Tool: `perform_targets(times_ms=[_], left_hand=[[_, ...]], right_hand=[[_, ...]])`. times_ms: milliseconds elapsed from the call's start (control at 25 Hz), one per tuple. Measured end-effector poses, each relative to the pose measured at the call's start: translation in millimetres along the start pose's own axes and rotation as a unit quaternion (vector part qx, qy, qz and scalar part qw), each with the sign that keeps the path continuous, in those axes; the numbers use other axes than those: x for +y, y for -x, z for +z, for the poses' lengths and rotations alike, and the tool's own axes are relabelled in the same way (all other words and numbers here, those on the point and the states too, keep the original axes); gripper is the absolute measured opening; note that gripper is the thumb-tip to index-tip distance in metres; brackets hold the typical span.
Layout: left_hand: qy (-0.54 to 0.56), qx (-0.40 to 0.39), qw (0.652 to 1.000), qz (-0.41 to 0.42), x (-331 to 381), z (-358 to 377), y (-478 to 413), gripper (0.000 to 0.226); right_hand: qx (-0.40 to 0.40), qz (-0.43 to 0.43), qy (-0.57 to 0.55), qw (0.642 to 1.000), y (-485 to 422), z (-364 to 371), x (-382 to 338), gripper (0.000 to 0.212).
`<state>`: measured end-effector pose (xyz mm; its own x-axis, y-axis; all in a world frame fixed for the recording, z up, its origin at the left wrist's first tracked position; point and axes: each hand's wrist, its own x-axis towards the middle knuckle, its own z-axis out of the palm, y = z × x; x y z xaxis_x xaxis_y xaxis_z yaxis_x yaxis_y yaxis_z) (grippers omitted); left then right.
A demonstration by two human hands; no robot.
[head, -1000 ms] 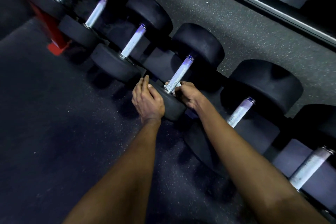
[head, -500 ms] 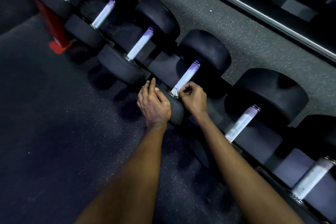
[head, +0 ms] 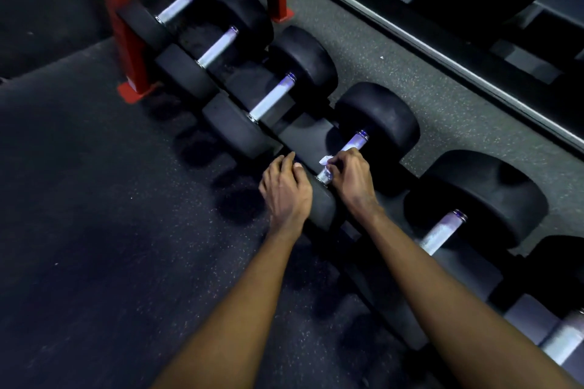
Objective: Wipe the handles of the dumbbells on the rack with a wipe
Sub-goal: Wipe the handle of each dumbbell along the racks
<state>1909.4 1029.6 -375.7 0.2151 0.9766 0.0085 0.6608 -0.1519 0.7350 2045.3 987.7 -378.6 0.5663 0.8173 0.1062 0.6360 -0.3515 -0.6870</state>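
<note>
Gripping handle (head: 353,145) of dumbbell (head: 380,125), fourth from left on rack (head: 126,28), with right hand (head: 351,182). Fingers (head: 338,165) curled round bar, pinching white wipe (head: 325,162) against its near end, just beside front head. Resting left hand (head: 286,190) on that front head, fingers (head: 283,165) straight and close together. Sitting low over speckled floor (head: 94,199), mirror (head: 474,9) behind.

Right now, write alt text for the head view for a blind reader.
A person's right hand holds a small white wipe against the metal handle of a black dumbbell, while the left hand rests on its near head. More dumbbells lie beside it on a red-legged rack.
</note>
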Motion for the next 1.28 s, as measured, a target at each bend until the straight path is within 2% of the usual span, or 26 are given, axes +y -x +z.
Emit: perform_targets(times_ms=[160,320,480,640,760,840,960,1160,1240,1280], left_hand=[[-0.106,0.060,0.989,0.089,-29.1,-48.0,-64.8,0.052],[-0.172,-0.040,0.980,0.090,-50.5,-77.5,-140.5,0.066],[-0.188,-0.077,0.976,0.076,-53.6,-62.7,-160.9,0.081],[-0.229,-0.205,0.951,0.044,-51.2,-77.1,-177.0,0.118],[-0.239,-0.241,0.939,0.051,-49.9,-81.5,-176.3,0.134],[-0.243,-0.238,0.939,0.042,-47.5,-80.6,-172.4,0.135],[-0.245,-0.236,0.940,0.029,-45.0,-83.0,-173.3,0.135],[-0.232,-0.233,0.943,0.047,-48.1,-82.5,-171.3,0.131],[-0.228,-0.219,0.948,0.032,-47.0,-81.0,-170.8,0.117],[-0.225,-0.186,0.956,0.034,-46.1,-80.3,-171.7,0.104]], right_hand=[[-0.008,0.023,0.023,0.999,-1.3,2.9,-0.2,0.006],[-0.011,0.033,0.032,0.999,-1.8,1.6,-6.7,0.007],[0.000,0.046,0.045,0.998,1.4,2.6,-11.1,0.006],[-0.010,0.042,0.048,0.998,3.3,-0.5,-18.9,0.005],[-0.008,0.039,0.040,0.998,4.2,0.1,-18.6,0.006],[-0.010,0.046,0.042,0.998,4.1,0.9,-18.4,0.010],[-0.027,0.068,0.064,0.995,1.6,1.0,-21.2,0.031],[-0.060,0.060,0.080,0.993,-3.5,1.7,-18.5,0.021],[-0.052,0.054,0.045,0.996,-10.3,4.4,-16.5,0.017],[-0.043,0.056,0.027,0.997,-17.9,7.8,-17.3,0.014]])
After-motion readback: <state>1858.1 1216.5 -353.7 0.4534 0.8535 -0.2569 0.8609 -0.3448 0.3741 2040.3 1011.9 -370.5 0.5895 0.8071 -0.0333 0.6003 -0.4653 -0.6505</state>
